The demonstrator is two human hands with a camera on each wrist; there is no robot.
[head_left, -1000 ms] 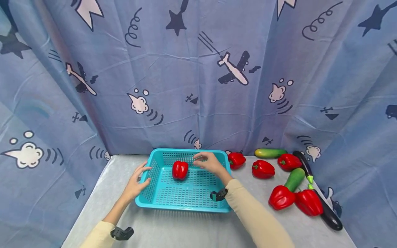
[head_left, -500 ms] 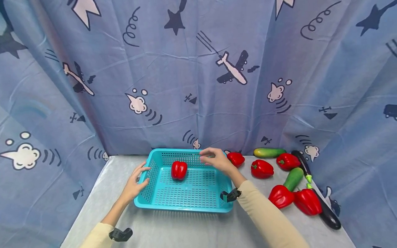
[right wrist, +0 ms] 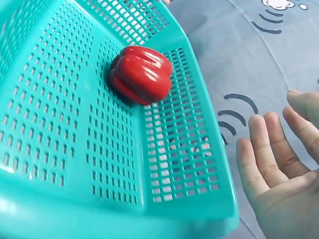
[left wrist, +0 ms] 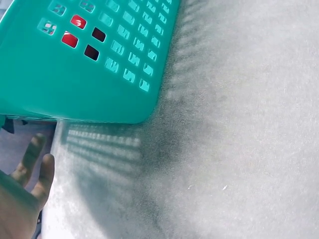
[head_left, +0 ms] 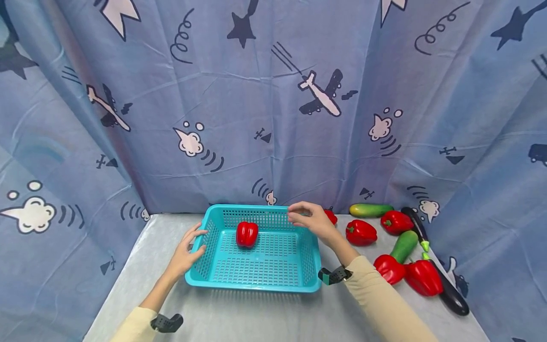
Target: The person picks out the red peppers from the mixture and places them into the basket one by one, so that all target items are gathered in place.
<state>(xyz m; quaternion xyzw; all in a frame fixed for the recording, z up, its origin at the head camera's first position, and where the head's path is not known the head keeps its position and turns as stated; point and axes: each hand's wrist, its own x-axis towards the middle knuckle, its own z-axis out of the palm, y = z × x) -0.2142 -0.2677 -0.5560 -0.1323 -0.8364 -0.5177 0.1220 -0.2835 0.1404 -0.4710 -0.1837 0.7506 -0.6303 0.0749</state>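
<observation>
A turquoise plastic basket (head_left: 256,288) stands on the table with one red bell pepper (head_left: 247,234) lying inside, toward the back left. My left hand (head_left: 183,254) rests at the basket's left rim, fingers spread; the left wrist view shows two of its fingers extended beside the basket wall (left wrist: 75,94). Above the basket's back right corner, my right hand (head_left: 314,221) holds nothing. Its fingers are loosely bent in the right wrist view, apart from the rim. Behind that hand another red bell pepper (head_left: 331,216) is partly hidden.
Right of the basket lie several more red bell peppers (head_left: 361,232), a yellow-green cucumber (head_left: 371,210), a green cucumber (head_left: 404,246) and two eggplants (head_left: 454,297). A blue patterned curtain (head_left: 273,118) hangs behind the grey table (head_left: 239,318).
My right hand has moved right, from over the basket's middle to its back right corner, partly covering the pepper behind. The left hand and the pepper in the basket stay put.
</observation>
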